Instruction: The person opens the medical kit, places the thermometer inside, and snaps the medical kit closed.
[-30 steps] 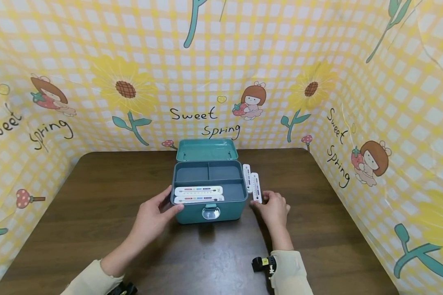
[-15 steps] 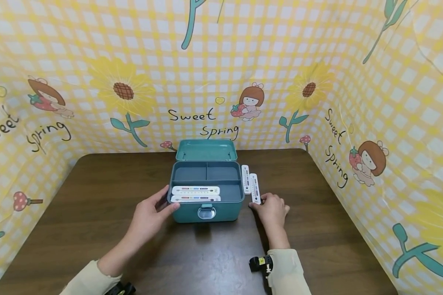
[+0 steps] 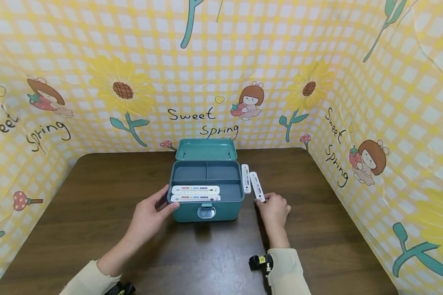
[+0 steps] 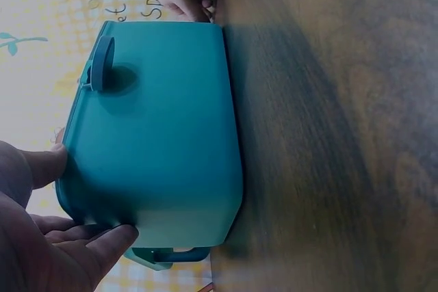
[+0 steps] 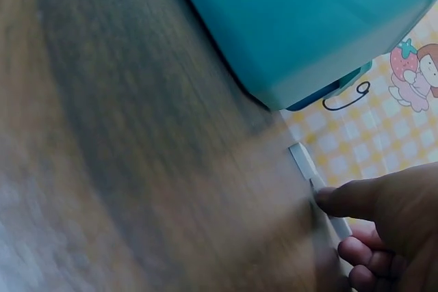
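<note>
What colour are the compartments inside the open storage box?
The compartments of the storage box are slate blue-grey; the head view shows them best.

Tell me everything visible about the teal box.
The teal box, smooth and plastic-looking, stands upright on the table, its lid open at the back. A shiny latch sits on the front. Inside, grey dividers make two rear compartments and a wide front one, where two white strips lie. The left hand grips its front left corner.
</note>
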`<move>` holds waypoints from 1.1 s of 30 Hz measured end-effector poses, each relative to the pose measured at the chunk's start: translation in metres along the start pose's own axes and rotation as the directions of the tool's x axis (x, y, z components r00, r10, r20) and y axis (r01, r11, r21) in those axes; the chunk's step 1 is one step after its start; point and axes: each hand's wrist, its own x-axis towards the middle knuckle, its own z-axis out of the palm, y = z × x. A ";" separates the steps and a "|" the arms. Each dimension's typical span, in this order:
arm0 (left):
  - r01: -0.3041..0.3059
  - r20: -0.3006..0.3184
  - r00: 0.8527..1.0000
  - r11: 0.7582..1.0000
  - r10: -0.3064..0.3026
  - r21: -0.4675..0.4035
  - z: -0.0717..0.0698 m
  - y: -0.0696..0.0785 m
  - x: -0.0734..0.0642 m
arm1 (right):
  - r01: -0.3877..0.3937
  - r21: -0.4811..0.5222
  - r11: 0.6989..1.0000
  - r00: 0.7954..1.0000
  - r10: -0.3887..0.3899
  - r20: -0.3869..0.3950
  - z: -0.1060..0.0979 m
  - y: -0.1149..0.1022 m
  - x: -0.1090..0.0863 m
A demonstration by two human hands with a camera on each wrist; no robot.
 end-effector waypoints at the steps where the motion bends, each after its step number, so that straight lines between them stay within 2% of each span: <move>1: 0.000 -0.001 1.000 1.000 0.000 0.000 0.000 0.000 0.000 | -0.002 0.006 1.000 1.000 0.002 -0.013 0.000 0.001 0.000; 11: -0.002 0.000 1.000 1.000 0.002 -0.009 0.000 -0.003 0.000 | -0.027 0.121 0.992 0.996 0.037 -0.077 -0.006 0.007 0.005; 20: -0.006 0.005 1.000 1.000 0.006 -0.010 0.001 -0.002 0.000 | 0.020 0.203 0.979 0.995 -0.001 -0.096 -0.014 0.009 0.012; 25: -0.013 0.000 1.000 1.000 0.013 -0.006 0.002 -0.002 -0.001 | 0.052 0.284 0.957 0.995 -0.024 -0.101 -0.022 0.014 0.019; 33: -0.007 -0.006 1.000 1.000 0.007 -0.006 0.001 0.000 -0.003 | 0.041 0.406 0.913 0.998 -0.021 -0.053 -0.040 0.020 0.031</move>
